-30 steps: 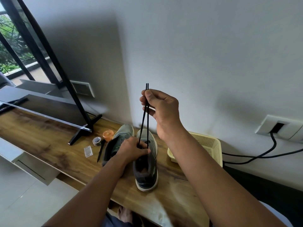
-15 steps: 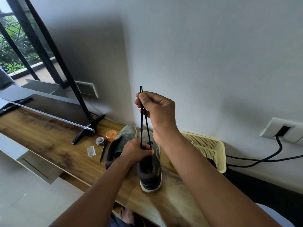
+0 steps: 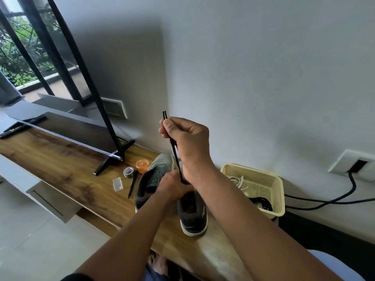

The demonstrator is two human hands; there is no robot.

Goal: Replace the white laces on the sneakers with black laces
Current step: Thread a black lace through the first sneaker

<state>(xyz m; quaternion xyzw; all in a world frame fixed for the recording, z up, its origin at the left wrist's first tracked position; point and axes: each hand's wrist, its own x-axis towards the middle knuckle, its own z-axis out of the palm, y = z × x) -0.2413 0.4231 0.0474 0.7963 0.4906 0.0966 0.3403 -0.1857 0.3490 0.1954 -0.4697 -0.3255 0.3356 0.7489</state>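
Observation:
Two grey sneakers stand side by side on the wooden table (image 3: pixel 60 159). The right sneaker (image 3: pixel 192 218) shows its dark heel and white sole; the left sneaker (image 3: pixel 154 179) lies behind my left wrist. My right hand (image 3: pixel 186 138) is raised above them and pinches both ends of a black lace (image 3: pixel 174 153), whose tips stick up past my thumb. The lace runs down taut to the right sneaker's tongue area. There my left hand (image 3: pixel 172 184) rests on the shoe with fingers curled at the lace's base. Whether it grips the lace or the shoe is hidden.
A cream plastic basket (image 3: pixel 272 179) at the right holds white laces and a black lace. A TV (image 3: pixel 67 130) on a black stand fills the left. An orange tub (image 3: pixel 142 165), a tape roll (image 3: pixel 128 171), a clear box (image 3: pixel 118 184) and a black pen (image 3: pixel 133 184) lie beside the shoes. Cables (image 3: pixel 324 201) trail from a wall socket.
My right hand has dropped a little, still pinching the lace ends, and the lace now slants down to the shoe. My left hand stays on the sneaker.

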